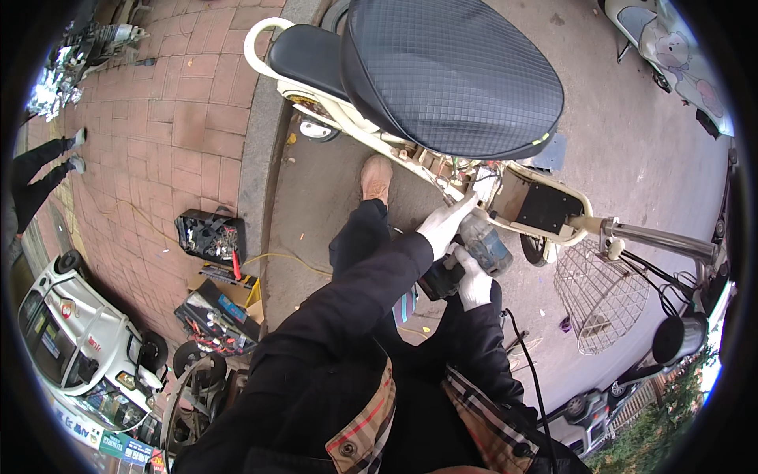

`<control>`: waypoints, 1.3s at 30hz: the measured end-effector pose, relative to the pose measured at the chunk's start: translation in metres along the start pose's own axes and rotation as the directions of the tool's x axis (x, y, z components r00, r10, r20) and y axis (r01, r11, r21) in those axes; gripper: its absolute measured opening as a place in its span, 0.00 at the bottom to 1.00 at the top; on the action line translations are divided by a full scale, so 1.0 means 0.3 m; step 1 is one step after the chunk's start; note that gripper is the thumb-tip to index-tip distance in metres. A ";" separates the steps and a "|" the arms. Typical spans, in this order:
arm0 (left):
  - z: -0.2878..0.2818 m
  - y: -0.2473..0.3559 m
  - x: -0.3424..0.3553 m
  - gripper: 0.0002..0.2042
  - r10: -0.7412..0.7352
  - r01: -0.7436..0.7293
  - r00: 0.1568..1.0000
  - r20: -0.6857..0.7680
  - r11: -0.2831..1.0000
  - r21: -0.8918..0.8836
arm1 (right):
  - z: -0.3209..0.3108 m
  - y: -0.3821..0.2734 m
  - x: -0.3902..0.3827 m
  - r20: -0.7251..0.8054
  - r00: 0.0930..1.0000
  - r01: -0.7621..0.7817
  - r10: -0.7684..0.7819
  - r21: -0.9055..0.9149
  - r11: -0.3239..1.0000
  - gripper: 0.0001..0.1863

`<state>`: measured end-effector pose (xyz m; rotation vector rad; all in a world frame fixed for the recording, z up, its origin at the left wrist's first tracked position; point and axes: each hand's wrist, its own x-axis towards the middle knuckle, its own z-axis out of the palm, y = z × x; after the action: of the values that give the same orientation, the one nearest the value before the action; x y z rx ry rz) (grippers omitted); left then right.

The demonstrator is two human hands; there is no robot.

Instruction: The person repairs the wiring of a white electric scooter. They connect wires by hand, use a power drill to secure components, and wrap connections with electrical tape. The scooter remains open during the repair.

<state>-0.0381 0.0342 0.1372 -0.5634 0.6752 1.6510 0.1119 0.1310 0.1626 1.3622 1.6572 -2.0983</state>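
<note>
Power drill (487,246), grey-blue body, sits ahead of the person's torso, just beside the scooter's open middle, body right of the left hand and just above the right hand. Right hand (474,283), white glove, has its fingers curled round the drill's handle; black battery base (440,280) sticks out to its left. Left hand (447,229), also white-gloved, lies just left of the drill's upper end, forefinger stretched toward the scooter's frame; can't tell whether it pinches anything or touches the drill. Scooter (395,152), cream, stands across the view beyond both hands, wires and metal parts bared near the left fingertips. Big black textured seat (454,75) above that, small rear seat (309,59) to the left, black panel (547,208) in the footwell, wire basket (602,294) at right. Tan shoe (377,178) planted left of the hands. Farther left, a yellow cord (288,259) runs along the ground; open toolbox (207,238) on brick paving (185,130) past the kerb (264,118), second tool case (212,312) below it. Outer edges: white vehicle (75,332) left, passer-by's legs (43,166) upper left, parked scooter (671,55) upper right.
</note>
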 end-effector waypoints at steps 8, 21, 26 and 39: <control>-0.082 0.009 0.255 0.35 -0.045 -0.063 0.981 0.189 0.846 0.529 | -0.140 0.193 0.274 0.241 0.969 -0.173 0.050 0.522 0.835 0.14; -0.198 -0.191 0.282 0.21 0.083 -0.358 0.896 0.436 0.716 0.600 | -0.176 0.398 0.223 0.124 0.977 0.083 -0.173 0.525 0.847 0.14; -0.312 -0.174 0.225 0.23 0.227 -0.428 0.904 0.363 0.519 0.740 | -0.188 0.344 0.241 0.103 0.990 0.024 -0.097 0.551 0.834 0.12; -0.516 -0.005 0.326 0.23 0.710 -0.097 0.702 0.059 0.012 0.995 | -0.198 0.248 0.440 0.210 0.977 -0.129 0.028 0.487 0.864 0.13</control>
<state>-0.0542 -0.0054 -0.0411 0.3527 2.3255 1.1103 0.1126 0.2049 0.0177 1.2520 0.9968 -2.6254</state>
